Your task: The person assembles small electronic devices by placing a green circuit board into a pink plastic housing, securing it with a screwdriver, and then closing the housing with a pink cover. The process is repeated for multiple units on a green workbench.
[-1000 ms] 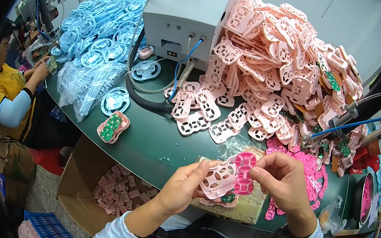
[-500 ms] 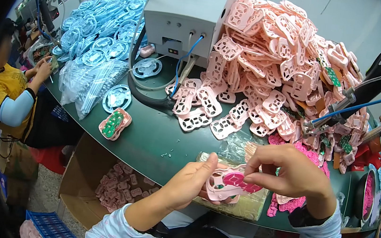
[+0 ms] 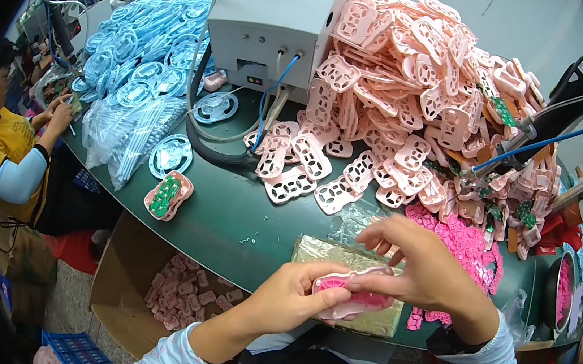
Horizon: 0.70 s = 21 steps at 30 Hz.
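A light-pink plastic shell [image 3: 352, 307] lies between my two hands, with a hot-pink insert [image 3: 331, 282] seated in its hollow. My left hand [image 3: 293, 289] is closed round the shell's left end, thumb along its near side. From the right, my right hand [image 3: 420, 269] grips the other end, its thumb pressed onto the insert while some of its fingers arch above. Those fingers hide part of the shell's far edge. Beneath both hands lies a flat yellowish taped block [image 3: 319, 250] on the green table [image 3: 227, 229].
Light-pink shells [image 3: 407, 72] are heaped at the back right, hot-pink inserts [image 3: 462, 246] nearer. A grey machine box [image 3: 274, 31] stands beside blue discs [image 3: 143, 55]. One shell with a green board [image 3: 168, 196] sits left. A black tool [image 3: 571, 96] hangs right. A co-worker [image 3: 7, 154] sits left.
My right hand has gone from pinching the hot-pink insert above the shell to pressing it with the thumb. The insert now sits in the shell, and the view has shifted slightly.
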Each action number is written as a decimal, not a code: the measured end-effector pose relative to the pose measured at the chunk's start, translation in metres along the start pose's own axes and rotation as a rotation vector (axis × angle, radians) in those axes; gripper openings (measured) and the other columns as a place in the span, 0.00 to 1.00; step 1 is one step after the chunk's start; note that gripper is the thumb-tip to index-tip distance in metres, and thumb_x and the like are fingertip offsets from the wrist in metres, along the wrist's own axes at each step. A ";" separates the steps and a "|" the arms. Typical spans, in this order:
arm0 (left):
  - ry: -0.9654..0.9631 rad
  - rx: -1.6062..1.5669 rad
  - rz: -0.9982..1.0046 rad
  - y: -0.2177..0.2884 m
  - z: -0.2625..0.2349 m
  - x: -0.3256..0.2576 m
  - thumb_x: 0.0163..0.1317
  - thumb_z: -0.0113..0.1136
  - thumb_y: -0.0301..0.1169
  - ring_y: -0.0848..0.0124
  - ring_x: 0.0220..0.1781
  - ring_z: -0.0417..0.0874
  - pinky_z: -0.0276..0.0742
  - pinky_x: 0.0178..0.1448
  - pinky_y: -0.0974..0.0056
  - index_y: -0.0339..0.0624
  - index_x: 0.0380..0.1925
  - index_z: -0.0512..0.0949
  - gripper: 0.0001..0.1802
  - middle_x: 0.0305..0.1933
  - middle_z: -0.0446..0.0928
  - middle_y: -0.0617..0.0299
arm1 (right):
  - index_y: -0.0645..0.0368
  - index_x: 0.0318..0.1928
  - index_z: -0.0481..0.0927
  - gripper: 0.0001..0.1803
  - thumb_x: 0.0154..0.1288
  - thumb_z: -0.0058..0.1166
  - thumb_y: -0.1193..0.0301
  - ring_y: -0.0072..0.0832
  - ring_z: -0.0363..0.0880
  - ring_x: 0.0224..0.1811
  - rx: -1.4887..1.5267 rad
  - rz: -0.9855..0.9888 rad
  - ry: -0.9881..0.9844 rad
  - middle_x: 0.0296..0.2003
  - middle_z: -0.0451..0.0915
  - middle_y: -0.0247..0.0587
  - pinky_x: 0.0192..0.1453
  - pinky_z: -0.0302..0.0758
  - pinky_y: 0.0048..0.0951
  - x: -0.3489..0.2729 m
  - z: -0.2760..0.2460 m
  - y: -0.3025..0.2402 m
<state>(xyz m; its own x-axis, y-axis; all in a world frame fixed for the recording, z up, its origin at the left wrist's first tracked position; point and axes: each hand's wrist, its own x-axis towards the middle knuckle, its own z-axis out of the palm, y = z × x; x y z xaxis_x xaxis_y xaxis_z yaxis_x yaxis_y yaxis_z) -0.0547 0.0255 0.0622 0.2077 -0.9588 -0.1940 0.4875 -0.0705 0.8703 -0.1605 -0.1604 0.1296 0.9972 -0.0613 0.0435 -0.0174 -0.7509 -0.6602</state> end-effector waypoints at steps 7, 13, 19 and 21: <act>0.039 0.040 0.024 0.009 0.005 -0.002 0.70 0.57 0.32 0.77 0.39 0.81 0.79 0.41 0.72 0.31 0.55 0.75 0.18 0.42 0.81 0.60 | 0.66 0.43 0.81 0.12 0.66 0.62 0.70 0.16 0.81 0.35 0.729 0.397 -0.027 0.34 0.84 0.37 0.37 0.78 0.20 -0.026 0.010 0.011; 0.007 0.149 0.003 0.000 0.007 -0.004 0.70 0.56 0.31 0.79 0.40 0.80 0.78 0.43 0.73 0.31 0.56 0.74 0.19 0.44 0.81 0.60 | 0.65 0.39 0.80 0.09 0.68 0.60 0.70 0.14 0.78 0.32 0.679 0.361 0.017 0.30 0.81 0.32 0.36 0.75 0.18 -0.040 0.022 0.012; -0.112 0.019 -0.065 -0.004 0.000 -0.002 0.69 0.58 0.31 0.78 0.43 0.79 0.77 0.46 0.72 0.31 0.58 0.74 0.21 0.45 0.80 0.60 | 0.63 0.39 0.80 0.09 0.67 0.60 0.69 0.13 0.75 0.30 0.936 0.290 0.043 0.28 0.80 0.29 0.32 0.71 0.17 -0.041 0.031 0.021; -0.090 0.088 -0.046 -0.004 0.000 0.000 0.68 0.59 0.30 0.78 0.44 0.79 0.77 0.47 0.71 0.30 0.57 0.75 0.21 0.45 0.81 0.60 | 0.63 0.37 0.81 0.09 0.67 0.61 0.69 0.13 0.74 0.28 0.760 0.322 0.080 0.26 0.79 0.29 0.31 0.70 0.19 -0.042 0.031 0.017</act>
<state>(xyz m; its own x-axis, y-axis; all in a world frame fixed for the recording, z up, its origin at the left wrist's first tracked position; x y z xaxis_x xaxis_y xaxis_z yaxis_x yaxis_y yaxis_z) -0.0570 0.0253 0.0586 0.1085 -0.9745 -0.1965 0.4178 -0.1346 0.8985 -0.2003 -0.1507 0.0934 0.9432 -0.2654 -0.1997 -0.2182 -0.0415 -0.9750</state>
